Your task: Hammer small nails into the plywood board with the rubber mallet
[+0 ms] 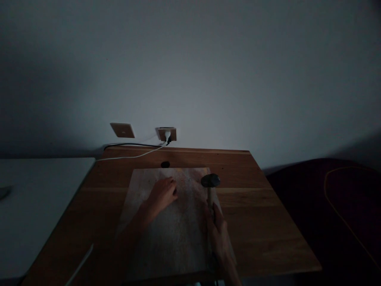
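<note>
A pale, worn board (175, 242) lies flat on the wooden table. Along its far part runs a row of tiny nail-like specks (182, 180), too small to make out well. My left hand (163, 193) rests over this row with thumb and fingers pinched together; whatever is between the fingertips is too small and dark to name. On the right, my right hand (218, 230) is wrapped round the handle of a hammer (210, 180) with a dark, blunt head. The head is over the board's far right corner, to the right of the left hand.
A wall outlet (167, 134) with plugs and a white cable (133, 157) is behind the wooden table (256, 222). A cable hole (165, 164) lies beyond the board. A white surface (38, 206) adjoins on the left; a dark red rounded item (336, 198) is on the right. Light is dim.
</note>
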A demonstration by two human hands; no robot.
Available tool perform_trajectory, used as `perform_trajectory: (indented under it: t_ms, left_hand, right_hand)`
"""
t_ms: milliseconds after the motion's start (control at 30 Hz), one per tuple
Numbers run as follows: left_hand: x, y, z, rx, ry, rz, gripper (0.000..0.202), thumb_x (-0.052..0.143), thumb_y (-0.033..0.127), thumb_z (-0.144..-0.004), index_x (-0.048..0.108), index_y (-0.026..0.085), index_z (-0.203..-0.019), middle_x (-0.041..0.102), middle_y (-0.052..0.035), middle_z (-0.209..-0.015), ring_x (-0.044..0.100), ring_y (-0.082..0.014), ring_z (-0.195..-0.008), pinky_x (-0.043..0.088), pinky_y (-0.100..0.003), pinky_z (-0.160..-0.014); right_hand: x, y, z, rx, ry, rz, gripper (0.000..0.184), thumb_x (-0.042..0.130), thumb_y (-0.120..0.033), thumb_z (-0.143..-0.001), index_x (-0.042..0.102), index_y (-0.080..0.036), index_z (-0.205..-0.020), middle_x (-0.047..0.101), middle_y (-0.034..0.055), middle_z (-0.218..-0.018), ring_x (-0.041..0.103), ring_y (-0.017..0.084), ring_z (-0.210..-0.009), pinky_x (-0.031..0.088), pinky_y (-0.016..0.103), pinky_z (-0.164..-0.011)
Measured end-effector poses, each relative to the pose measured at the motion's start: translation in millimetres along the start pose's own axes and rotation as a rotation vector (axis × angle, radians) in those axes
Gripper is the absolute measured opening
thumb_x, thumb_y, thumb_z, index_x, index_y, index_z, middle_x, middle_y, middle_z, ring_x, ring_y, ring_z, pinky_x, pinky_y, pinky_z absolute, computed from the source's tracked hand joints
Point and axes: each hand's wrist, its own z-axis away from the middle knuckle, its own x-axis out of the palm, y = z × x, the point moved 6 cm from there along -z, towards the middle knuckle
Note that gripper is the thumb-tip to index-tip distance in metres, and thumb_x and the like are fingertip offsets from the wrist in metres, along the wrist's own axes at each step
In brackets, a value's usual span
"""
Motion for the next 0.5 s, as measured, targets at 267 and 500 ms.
perform_trajectory:
  t_ms: [267,500]
  left_hand:
    - [-8.8,-8.4,-13.0,0.034,0.211,0.232,0.011,0.072,0.01,-0.086,0.073,0.021,-0.085,0.072,-0.0041,-0.092,0.069,-0.0221,-0.096,0.054,-0.035,-0.094]
    - [5.8,-13.3,-20.7,0.034,0.295,0.384,0.012,0.069,0.011,-0.094,0.075,0.021,-0.098,0.076,-0.0041,-0.093,0.072,-0.0203,-0.089,0.056,-0.035,-0.091]
  right_hand:
    - [0.2,-0.1,-0.6,0.035,0.006,-0.018,0.067,0.055,-0.077,-0.096,0.072,-0.016,-0.116,0.079,0.0121,-0.104,0.073,0.031,-0.096,0.054,0.032,-0.079]
    - [0.6,5.4,-0.4,0.028,-0.011,-0.03,0.066,0.054,-0.074,-0.099,0.071,-0.015,-0.124,0.08,0.0125,-0.113,0.073,0.031,-0.104,0.055,0.032,-0.082]
